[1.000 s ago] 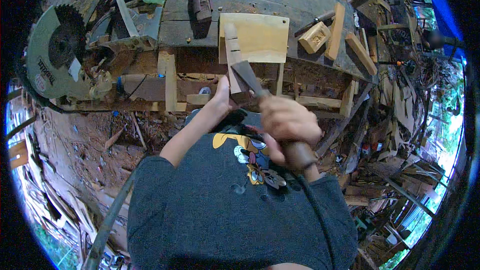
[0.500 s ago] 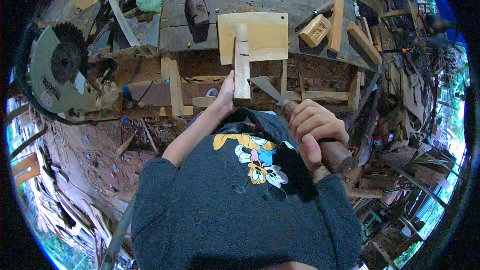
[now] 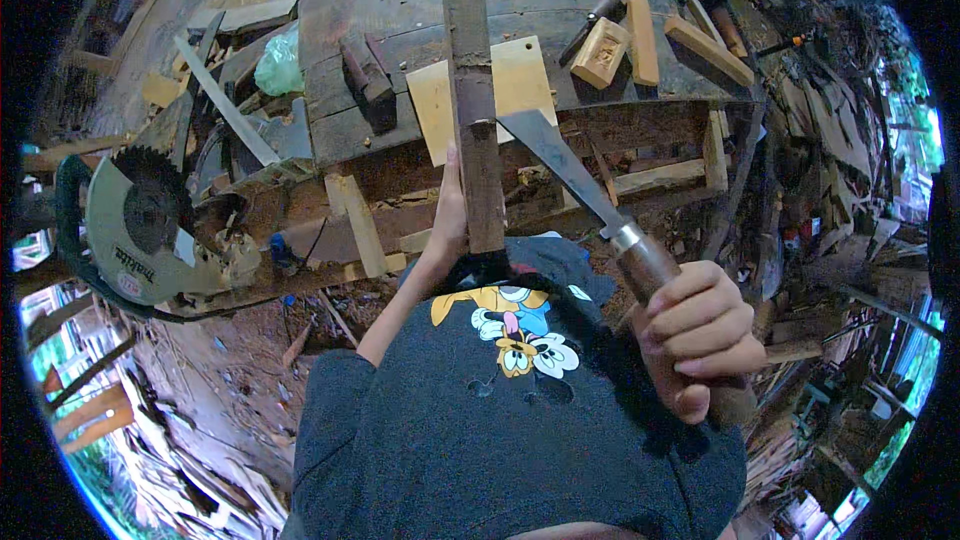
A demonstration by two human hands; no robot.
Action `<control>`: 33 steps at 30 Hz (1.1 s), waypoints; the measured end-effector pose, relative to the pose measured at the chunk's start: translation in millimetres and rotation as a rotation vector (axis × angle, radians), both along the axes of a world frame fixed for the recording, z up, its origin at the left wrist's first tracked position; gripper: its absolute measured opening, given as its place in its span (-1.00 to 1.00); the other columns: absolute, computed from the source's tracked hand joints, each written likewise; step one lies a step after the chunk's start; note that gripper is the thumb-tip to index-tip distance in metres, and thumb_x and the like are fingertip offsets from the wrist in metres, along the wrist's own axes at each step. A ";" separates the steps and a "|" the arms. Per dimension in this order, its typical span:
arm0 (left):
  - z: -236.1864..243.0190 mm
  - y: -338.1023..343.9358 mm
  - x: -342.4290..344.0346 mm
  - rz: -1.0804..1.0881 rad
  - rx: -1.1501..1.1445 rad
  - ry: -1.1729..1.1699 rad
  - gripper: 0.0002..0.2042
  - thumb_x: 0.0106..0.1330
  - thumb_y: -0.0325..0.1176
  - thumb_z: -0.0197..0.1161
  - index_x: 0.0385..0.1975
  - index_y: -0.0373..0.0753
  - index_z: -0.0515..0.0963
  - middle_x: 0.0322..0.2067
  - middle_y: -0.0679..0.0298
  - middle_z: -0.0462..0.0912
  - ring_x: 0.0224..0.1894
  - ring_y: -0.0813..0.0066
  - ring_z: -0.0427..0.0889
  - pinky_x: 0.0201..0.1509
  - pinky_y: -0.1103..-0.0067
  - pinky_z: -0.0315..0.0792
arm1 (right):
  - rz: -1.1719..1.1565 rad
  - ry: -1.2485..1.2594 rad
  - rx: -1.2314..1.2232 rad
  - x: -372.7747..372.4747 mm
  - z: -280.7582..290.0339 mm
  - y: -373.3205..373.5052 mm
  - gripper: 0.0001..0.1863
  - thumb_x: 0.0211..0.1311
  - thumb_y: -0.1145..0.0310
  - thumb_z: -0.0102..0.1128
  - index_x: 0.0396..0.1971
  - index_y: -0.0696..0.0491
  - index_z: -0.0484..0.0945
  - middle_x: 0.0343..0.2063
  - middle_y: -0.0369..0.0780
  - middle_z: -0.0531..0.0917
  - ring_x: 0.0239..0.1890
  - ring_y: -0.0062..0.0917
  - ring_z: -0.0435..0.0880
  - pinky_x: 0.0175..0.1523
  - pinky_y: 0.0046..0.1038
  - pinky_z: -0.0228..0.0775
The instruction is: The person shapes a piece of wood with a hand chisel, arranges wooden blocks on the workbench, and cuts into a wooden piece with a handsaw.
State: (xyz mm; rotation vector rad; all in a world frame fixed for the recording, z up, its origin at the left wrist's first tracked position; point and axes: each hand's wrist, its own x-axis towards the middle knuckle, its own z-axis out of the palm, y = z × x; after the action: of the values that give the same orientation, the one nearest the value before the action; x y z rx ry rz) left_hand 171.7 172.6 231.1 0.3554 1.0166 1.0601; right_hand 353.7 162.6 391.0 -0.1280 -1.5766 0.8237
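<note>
Left hand partly behind wooden bar

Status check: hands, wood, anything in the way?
Left hand holding wooden block. Right hand gripping knife, tip close beside block, contact unclear. Pale board behind block; nothing visible between knife and block.

Long brown wooden bar, crosswise marks on its face, wooden-handled knife slanting, tip near the bar

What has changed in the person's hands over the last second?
The right hand moved the knife rightward and back toward the body. The wooden bar in the left hand now shows a darker face and reaches higher. Nothing was let go; the circular saw and pale board stayed put.
</note>
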 end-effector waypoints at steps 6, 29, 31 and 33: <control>5.6 -3.7 6.5 0.030 0.037 0.005 -0.40 0.09 0.24 -0.41 -0.51 -0.23 0.36 -0.73 0.24 0.41 -0.77 0.47 0.40 -0.73 0.61 0.34 | 0.015 0.071 0.086 -7.4 2.3 0.4 -0.81 -0.11 0.33 0.09 -0.66 0.10 0.31 -0.78 -0.23 0.47 -0.75 -0.49 0.47 -0.55 -0.42 0.40; -111.6 47.1 -53.8 -0.242 -0.137 -0.026 -0.59 -0.12 -0.09 0.25 -0.37 -0.24 0.36 -0.55 0.34 0.43 -0.55 0.58 0.45 -0.50 0.63 0.38 | -0.509 0.260 -0.894 -40.7 -106.5 182.8 -0.79 -0.05 0.43 0.13 -0.70 0.02 0.27 -0.80 -0.36 0.35 -0.76 -0.72 0.29 -0.60 -0.64 0.16; -111.2 54.5 -65.1 -0.290 -0.073 0.087 -0.60 -0.13 -0.14 0.26 -0.36 -0.25 0.35 -0.54 0.33 0.44 -0.53 0.59 0.46 -0.49 0.65 0.37 | -0.521 0.171 -0.876 -50.7 -108.9 192.3 -0.82 -0.01 0.40 0.11 -0.64 0.02 0.28 -0.78 -0.38 0.34 -0.71 -0.74 0.30 -0.53 -0.64 0.18; -110.5 58.4 -76.5 -0.350 0.055 0.328 -0.58 -0.14 -0.20 0.28 -0.32 -0.29 0.36 -0.50 0.29 0.49 -0.49 0.60 0.47 -0.48 0.69 0.34 | -0.616 0.151 -0.830 -63.8 -110.8 199.0 -0.77 -0.06 0.34 0.17 -0.71 0.01 0.30 -0.79 -0.38 0.37 -0.75 -0.73 0.30 -0.59 -0.64 0.15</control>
State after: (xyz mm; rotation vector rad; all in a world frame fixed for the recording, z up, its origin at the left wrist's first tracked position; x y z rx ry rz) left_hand 95.3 231.1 120.6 0.7424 1.1647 0.7264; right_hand 289.9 361.6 280.3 -1.0649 -0.8813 0.9068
